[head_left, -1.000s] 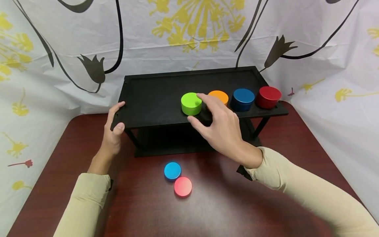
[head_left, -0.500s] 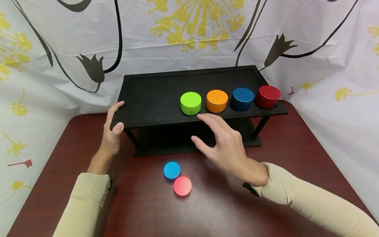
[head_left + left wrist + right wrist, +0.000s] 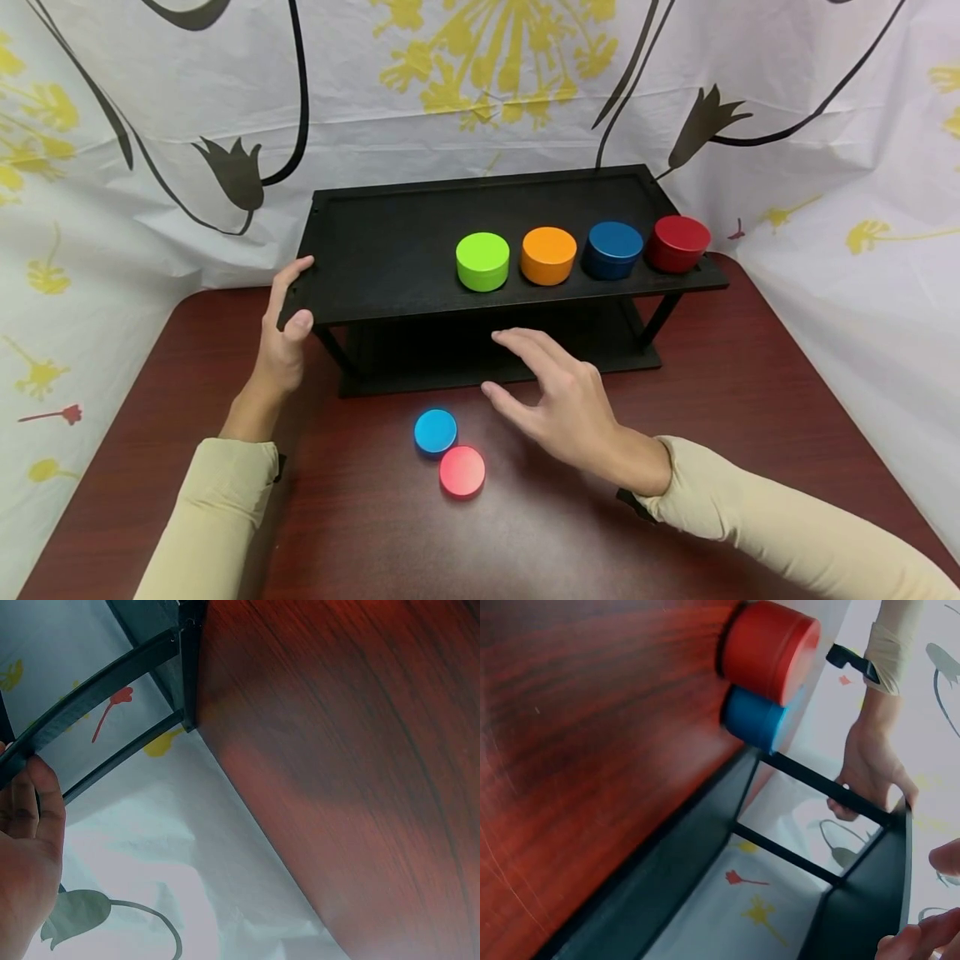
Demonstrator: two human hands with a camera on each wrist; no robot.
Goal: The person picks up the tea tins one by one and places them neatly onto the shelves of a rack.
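Note:
My left hand (image 3: 279,354) grips the left end of a black two-tier shelf (image 3: 390,250), thumb at the front corner; in the left wrist view its fingers (image 3: 49,806) lie against the shelf's bar. Over the table, before the shelf, my right hand (image 3: 562,396) holds nothing, thumb and fingers apart. Nearest to it are a light blue round tin (image 3: 436,432) and a pinkish-red round tin (image 3: 462,472), side by side. Along the shelf top's front edge stand a green tin (image 3: 483,262), an orange tin (image 3: 549,257), a dark blue tin (image 3: 613,251) and a red tin (image 3: 678,244).
A dark red wood-grain table (image 3: 360,533) carries the shelf. White cloth (image 3: 450,133) with yellow and grey plant prints hangs behind it and at both sides. The shelf's lower tier (image 3: 420,358) sits under the top board.
My right hand has come away from the green tin, moving down and toward me over the table. The left hand stays at the shelf's end, and the tins have not moved.

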